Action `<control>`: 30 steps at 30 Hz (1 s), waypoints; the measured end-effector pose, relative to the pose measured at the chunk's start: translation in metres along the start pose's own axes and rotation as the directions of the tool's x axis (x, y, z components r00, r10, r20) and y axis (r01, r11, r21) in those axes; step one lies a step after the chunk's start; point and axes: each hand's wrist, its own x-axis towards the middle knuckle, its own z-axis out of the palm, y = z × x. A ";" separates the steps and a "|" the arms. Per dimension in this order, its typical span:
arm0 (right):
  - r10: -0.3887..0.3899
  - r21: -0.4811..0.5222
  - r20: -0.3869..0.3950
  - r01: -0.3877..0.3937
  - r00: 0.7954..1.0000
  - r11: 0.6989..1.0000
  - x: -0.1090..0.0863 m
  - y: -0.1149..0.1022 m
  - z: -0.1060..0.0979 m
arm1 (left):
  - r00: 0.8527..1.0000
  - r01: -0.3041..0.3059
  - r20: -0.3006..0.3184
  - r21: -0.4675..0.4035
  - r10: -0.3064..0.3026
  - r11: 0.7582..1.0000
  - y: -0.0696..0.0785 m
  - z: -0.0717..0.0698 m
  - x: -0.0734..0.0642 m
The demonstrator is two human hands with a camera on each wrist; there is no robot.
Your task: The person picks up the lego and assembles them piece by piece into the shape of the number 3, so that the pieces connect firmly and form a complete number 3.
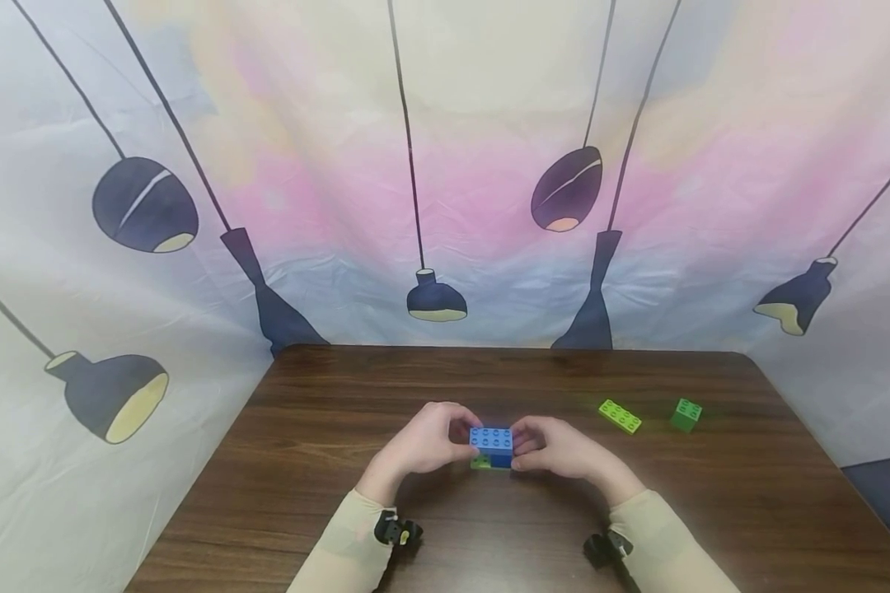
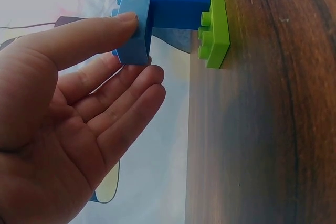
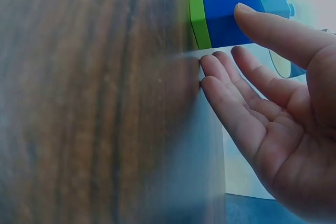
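Note:
A small stack stands on the table in front of me. Its base is a lime green plate (image 1: 480, 464), a dark blue brick (image 3: 227, 18) sits on the plate's right part, and a light blue brick (image 1: 492, 439) lies across the top, overhanging on the left. My left hand (image 1: 432, 441) pinches the left end of the light blue brick, thumb on the near face and fingertips behind. From the right, my right hand (image 1: 558, 449) holds the dark blue brick, its thumb against the near face and its other fingers around the right end.
To the right on the brown wooden table (image 1: 326, 511) lie another lime green plate (image 1: 620, 416) and a green brick (image 1: 686, 415). A cloth backdrop (image 1: 489, 165) printed with hanging lamps rises behind the table's far edge.

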 end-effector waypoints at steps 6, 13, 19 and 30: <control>0.018 -0.017 0.004 -0.018 1.000 1.000 -0.002 0.001 -0.004 | 1.000 0.005 0.003 -0.005 -0.005 1.000 0.000 0.000 -0.001; 0.050 -0.034 -0.029 -0.051 0.998 0.998 -0.008 0.000 -0.015 | 1.000 0.000 0.008 -0.025 0.000 1.000 0.000 0.001 -0.001; 0.059 -0.063 -0.083 -0.064 0.995 0.996 -0.015 0.000 -0.031 | 1.000 0.006 -0.003 -0.010 -0.006 1.000 0.000 0.001 -0.002; 0.034 -0.110 -0.206 -0.058 0.978 0.992 -0.047 0.014 -0.073 | 1.000 0.003 -0.003 0.004 -0.003 1.000 0.000 0.002 -0.001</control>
